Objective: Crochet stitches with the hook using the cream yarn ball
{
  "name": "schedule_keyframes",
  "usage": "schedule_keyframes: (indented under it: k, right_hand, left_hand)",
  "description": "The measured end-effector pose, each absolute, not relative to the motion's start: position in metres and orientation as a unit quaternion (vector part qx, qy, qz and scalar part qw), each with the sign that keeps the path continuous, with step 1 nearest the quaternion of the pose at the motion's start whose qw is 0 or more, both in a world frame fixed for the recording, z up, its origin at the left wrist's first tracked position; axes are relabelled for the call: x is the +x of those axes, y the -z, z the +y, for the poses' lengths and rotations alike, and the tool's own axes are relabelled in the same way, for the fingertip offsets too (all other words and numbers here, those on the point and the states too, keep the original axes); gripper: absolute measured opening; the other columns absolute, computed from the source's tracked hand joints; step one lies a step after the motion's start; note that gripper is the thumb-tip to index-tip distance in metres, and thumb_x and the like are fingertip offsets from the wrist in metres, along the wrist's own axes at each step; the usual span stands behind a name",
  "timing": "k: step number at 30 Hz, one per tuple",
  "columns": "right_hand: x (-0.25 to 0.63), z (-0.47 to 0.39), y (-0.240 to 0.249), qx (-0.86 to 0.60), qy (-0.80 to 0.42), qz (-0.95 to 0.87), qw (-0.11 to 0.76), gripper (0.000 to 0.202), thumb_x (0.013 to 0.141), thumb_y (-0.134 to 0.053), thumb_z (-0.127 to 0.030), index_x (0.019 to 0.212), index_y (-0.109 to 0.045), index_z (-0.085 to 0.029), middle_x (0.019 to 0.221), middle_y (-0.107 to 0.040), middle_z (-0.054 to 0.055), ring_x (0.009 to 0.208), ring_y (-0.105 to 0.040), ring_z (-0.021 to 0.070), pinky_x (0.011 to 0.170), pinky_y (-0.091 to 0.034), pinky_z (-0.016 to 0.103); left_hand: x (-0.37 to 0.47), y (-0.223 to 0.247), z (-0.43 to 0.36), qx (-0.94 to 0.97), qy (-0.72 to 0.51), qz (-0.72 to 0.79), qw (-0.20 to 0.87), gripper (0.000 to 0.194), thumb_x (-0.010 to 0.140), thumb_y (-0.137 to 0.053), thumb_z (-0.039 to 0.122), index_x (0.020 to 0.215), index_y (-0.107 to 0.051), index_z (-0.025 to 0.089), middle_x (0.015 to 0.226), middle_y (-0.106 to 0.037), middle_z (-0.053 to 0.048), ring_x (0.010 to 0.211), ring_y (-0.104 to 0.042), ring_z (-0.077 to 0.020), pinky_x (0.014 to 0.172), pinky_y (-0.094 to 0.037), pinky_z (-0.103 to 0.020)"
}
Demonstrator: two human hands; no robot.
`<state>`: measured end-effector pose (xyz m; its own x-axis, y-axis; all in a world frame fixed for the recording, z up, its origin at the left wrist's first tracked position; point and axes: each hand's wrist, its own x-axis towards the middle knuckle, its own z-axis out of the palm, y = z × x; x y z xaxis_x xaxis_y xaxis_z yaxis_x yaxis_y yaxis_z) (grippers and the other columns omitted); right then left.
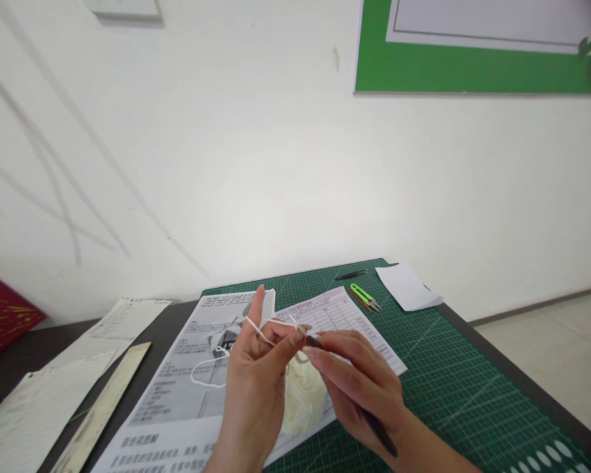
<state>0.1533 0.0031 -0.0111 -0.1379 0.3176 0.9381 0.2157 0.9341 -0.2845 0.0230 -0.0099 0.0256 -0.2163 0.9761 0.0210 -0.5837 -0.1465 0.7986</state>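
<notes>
White yarn [207, 361] loops on the printed sheet and runs up around the raised index finger of my left hand [259, 368]. That hand's thumb and other fingers pinch the yarn near the hook tip. My right hand [362, 378] is closed on a dark-handled crochet hook [377, 430], its thin metal tip meeting the yarn between my two hands. Behind and below the fingers lies a pale cream yarn ball [301, 401], partly hidden by my hands. The small stitches at the fingertips are too fine to make out.
A green cutting mat [438, 387] carries a printed sheet [162, 394], a table form [345, 315], green snips [364, 297], dark tweezers [350, 274] and white paper [408, 288]. Left are handwritten pages [44, 407], a ruler [103, 407] and a red item [4, 315]. A wall [276, 164] stands behind.
</notes>
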Motion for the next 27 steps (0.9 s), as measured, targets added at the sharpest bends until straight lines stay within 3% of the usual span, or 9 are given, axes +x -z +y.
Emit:
schedule_keyframes:
  k: [5,9,12,17,21,27]
  right_hand:
    - [0.154,0.003,0.01,-0.139,-0.052,-0.77,0.62,0.044,0.082,-0.054,0.0,0.123,-0.061,-0.015,0.098,-0.07,0.015,0.089,-0.067,0.0234,0.072,-0.059,0.036]
    - [0.151,0.005,0.008,-0.143,-0.14,-0.727,0.657,0.043,0.082,-0.056,0.0,0.117,-0.065,-0.022,0.097,-0.07,0.01,0.084,-0.067,0.0208,0.07,-0.059,0.035]
    - [0.148,0.006,0.01,-0.177,-0.185,-0.689,0.678,0.041,0.083,-0.056,-0.001,0.113,-0.067,-0.027,0.095,-0.069,0.008,0.082,-0.067,0.0198,0.069,-0.058,0.034]
    - [0.142,0.005,0.015,-0.202,-0.192,-0.686,0.672,0.04,0.084,-0.057,-0.004,0.112,-0.068,-0.03,0.094,-0.065,0.007,0.084,-0.065,0.0195,0.068,-0.057,0.033]
    - [0.136,0.006,0.016,-0.232,-0.267,-0.628,0.694,0.031,0.086,-0.056,-0.008,0.106,-0.07,-0.027,0.094,-0.064,0.006,0.085,-0.066,0.0186,0.069,-0.057,0.031]
    - [0.136,0.012,0.019,-0.255,-0.256,-0.615,0.701,0.029,0.084,-0.059,-0.011,0.106,-0.07,-0.025,0.106,-0.065,0.008,0.098,-0.063,0.0212,0.084,-0.055,0.037]
  left_hand:
    - [0.012,-0.027,-0.002,0.215,-0.672,0.349,0.617,0.079,0.061,-0.078,0.007,0.133,-0.046,0.008,0.061,-0.069,-0.001,0.055,-0.06,-0.0094,0.056,-0.048,-0.017]
    - [0.008,-0.029,0.001,0.208,-0.65,0.349,0.643,0.076,0.058,-0.078,0.005,0.128,-0.05,0.004,0.064,-0.069,-0.003,0.053,-0.06,-0.0097,0.055,-0.048,-0.018]
    - [0.013,-0.031,-0.004,0.264,-0.655,0.35,0.615,0.09,0.061,-0.078,0.004,0.141,-0.035,0.01,0.057,-0.065,0.002,0.052,-0.058,-0.0087,0.058,-0.047,-0.018]
    - [0.022,-0.031,-0.011,0.336,-0.671,0.372,0.546,0.106,0.07,-0.074,0.009,0.149,-0.007,0.032,0.058,-0.064,0.006,0.052,-0.056,-0.0101,0.057,-0.045,-0.019]
    - [0.028,-0.027,-0.011,0.371,-0.694,0.385,0.483,0.102,0.071,-0.073,0.01,0.148,-0.012,0.038,0.062,-0.067,0.006,0.059,-0.06,-0.0113,0.063,-0.047,-0.021]
    - [0.037,-0.018,-0.012,0.4,-0.688,0.406,0.449,0.089,0.073,-0.072,0.014,0.147,-0.024,0.03,0.066,-0.065,0.004,0.066,-0.059,-0.0123,0.067,-0.047,-0.021]
